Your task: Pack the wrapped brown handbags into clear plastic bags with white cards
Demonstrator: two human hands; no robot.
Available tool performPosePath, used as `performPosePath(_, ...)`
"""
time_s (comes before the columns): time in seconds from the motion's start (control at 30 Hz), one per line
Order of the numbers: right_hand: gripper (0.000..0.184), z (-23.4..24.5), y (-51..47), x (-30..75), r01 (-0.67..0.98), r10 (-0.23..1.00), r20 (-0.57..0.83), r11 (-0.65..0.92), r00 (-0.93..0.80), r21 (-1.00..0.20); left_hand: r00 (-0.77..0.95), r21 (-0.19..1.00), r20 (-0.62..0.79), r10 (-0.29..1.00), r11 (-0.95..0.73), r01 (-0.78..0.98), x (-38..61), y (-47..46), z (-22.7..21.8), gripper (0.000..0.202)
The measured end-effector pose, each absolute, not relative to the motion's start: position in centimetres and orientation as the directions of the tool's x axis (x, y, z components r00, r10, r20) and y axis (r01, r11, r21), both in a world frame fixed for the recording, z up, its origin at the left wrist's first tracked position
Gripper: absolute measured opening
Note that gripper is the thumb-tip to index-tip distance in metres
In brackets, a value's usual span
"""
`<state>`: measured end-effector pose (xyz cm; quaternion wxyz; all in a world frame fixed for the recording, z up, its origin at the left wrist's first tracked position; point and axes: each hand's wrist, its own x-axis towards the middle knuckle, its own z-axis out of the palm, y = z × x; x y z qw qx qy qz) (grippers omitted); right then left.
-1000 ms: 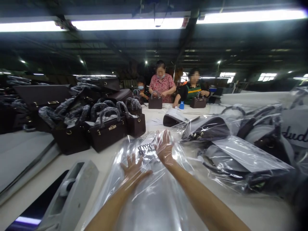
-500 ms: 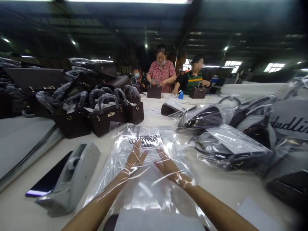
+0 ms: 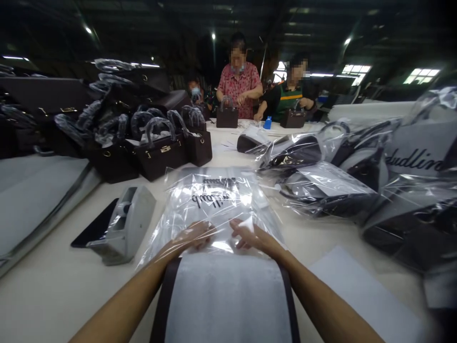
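A clear plastic bag [image 3: 214, 200] with black script lettering lies flat on the white table [image 3: 53, 286] in front of me. At its near edge, my left hand [image 3: 193, 236] sits partly under the film with fingers curled on the bag's mouth. My right hand [image 3: 250, 236] pinches the same edge from the other side. Between my forearms, right against the bag's mouth, lies a dark brown handbag in a white cover [image 3: 224, 295].
A grey tape dispenser [image 3: 124, 226] and a dark phone [image 3: 94, 228] lie to the left. Brown handbags with wrapped handles [image 3: 157, 152] stand behind them. Handbags packed in plastic [image 3: 321, 190] pile up on the right. A white sheet [image 3: 357, 290] lies near right. Three people [image 3: 241, 81] work at the far end.
Both hands have drawn back from deep inside the bag to its near edge. The white-covered handbag has come into view between my forearms. The camera has tilted down.
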<state>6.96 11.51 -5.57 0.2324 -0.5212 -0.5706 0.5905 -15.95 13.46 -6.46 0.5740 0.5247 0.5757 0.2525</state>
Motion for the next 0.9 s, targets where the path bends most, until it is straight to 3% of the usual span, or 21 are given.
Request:
performPosePath(0.13, 0.066, -6.0, 10.3, 8.3, 0.324, 0.829, -0.459, -0.36, -0.32, -0.875, 0.207, 0.885, -0.442, 0.873, 0.387, 0.258, -17.0, 12.0, -6.6, 0.025)
performPosePath(0.27, 0.066, -6.9, 9.9, 9.1, 0.289, 0.811, -0.548, -0.485, -0.205, -0.826, 0.054, 0.893, -0.446, 0.894, 0.448, -0.043, -18.6, 10.6, -7.7, 0.03)
performPosePath(0.4, 0.067, -6.8, 10.3, 8.6, 0.183, 0.76, -0.605, -0.577, -0.238, -0.796, -0.158, 0.902, -0.427, 0.89, 0.409, -0.136, -18.9, 9.4, -8.5, 0.035)
performPosePath(0.53, 0.056, -7.2, 9.4, 8.7, -0.063, 0.794, -0.548, -0.581, -0.263, -0.811, -0.344, 0.946, -0.324, 0.882, 0.294, -0.136, -17.9, 5.5, -8.0, 0.041)
performPosePath(0.67, 0.052, -7.5, 7.6, 8.9, -0.307, 0.857, -0.451, -0.511, -0.248, -0.803, -0.511, 0.985, -0.141, 0.848, 0.172, 0.014, -16.7, 1.8, -6.7, 0.04)
performPosePath(0.77, 0.063, -6.7, 6.4, 8.9, -0.286, 0.904, -0.376, -0.422, -0.202, -0.86, -0.498, 0.967, -0.139, 0.856, 0.227, 0.12, -16.9, 2.0, -6.7, 0.039)
performPosePath(0.9, 0.07, -5.7, 5.2, 9.7, -0.041, 0.909, -0.339, -0.358, -0.242, -0.933, -0.288, 0.908, -0.354, 0.89, 0.401, 0.123, -18.2, 4.2, -7.8, 0.049)
